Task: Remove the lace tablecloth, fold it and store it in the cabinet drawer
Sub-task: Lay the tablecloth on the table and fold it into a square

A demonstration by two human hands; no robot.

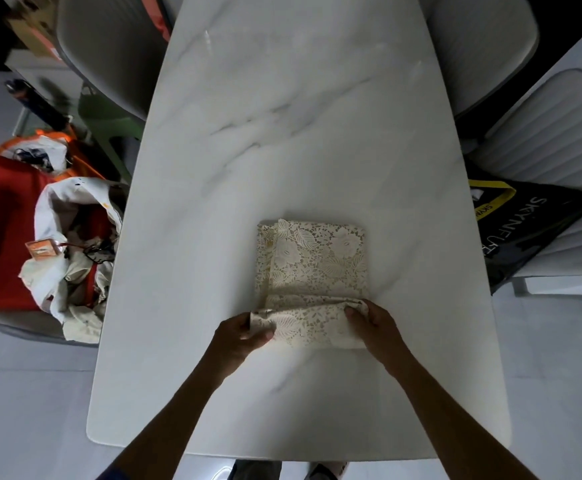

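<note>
Two hands grip the near edge of a folded lace tablecloth on a marble table.

The white, grey-veined marble table [282,133] fills the middle of the head view, with grey chairs [109,53] at its far corners and a ribbed white chair [552,133] to the right, where a black bag [524,233] with a yellow handle lies. To the left sits a heap of red, orange and white cloth and bags [57,237]. The cream lace tablecloth [313,261] lies folded into a compact rectangle on the near half of the table, its near edge raised and rolled over. The left hand [239,336] pinches that edge's left corner, thumb on top; the right hand [374,323] curls its fingers round the right corner.
</note>
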